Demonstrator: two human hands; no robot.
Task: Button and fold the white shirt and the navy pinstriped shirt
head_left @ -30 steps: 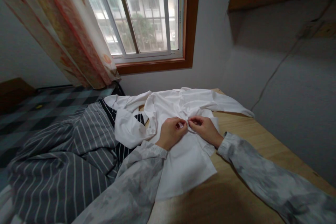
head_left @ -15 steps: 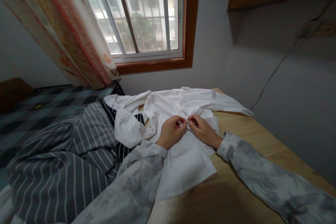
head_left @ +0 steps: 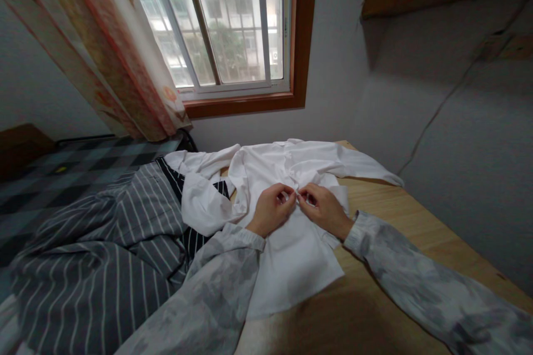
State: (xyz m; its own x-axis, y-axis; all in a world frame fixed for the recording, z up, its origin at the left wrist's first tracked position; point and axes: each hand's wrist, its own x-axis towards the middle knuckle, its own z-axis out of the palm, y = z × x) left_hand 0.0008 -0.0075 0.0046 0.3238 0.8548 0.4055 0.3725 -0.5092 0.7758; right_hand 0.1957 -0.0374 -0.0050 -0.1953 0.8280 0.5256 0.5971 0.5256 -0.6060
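Fingers [head_left: 283, 194] pinching white shirt [head_left: 291, 258] front | left hand [head_left: 271, 211], right hand [head_left: 323, 208] knuckle-to-knuckle

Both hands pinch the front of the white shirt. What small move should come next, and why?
Probably fasten the front at that spot: the left hand and right hand meet fingertip to fingertip on the middle line of the white shirt, and the cloth bunches just above them.

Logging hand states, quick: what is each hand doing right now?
Left hand: closed, pinching the front of the white fabric shirt.
Right hand: closed, pinching the same shirt front.
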